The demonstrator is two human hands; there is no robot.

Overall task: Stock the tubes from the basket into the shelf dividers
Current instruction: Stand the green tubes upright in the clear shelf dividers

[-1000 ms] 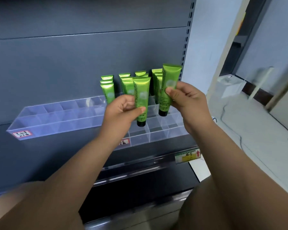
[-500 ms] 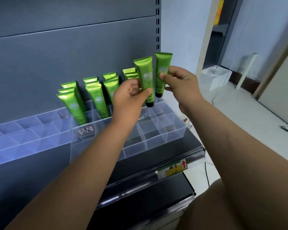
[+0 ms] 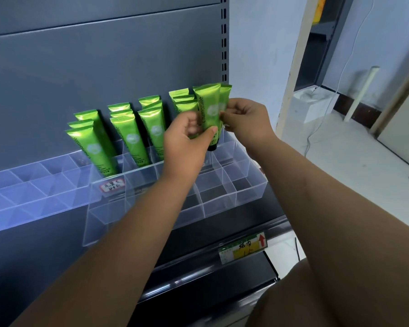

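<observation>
We have closed the gap: left hand (image 3: pixel 184 140) pinches front tube (image 3: pixel 208 107), right hand (image 3: pixel 248 119) pinches half-hidden rear tube (image 3: pixel 225 97); divider tray (image 3: pixel 248 187) holds stocked tubes (image 3: pixel 130 138).

You are in a shop, at a retail display. Dark grey metal shelving (image 3: pixel 104 67) rises before you, with a slotted upright (image 3: pixel 223 43) at its edge. Identical green tubes (image 3: pixel 130 140) stand in rows in a clear divider tray (image 3: pixel 250 185) that carries a handwritten label (image 3: pixel 111 185). A price tag (image 3: pixel 242 247) with a red arrow sits in the shelf's front rail.
</observation>
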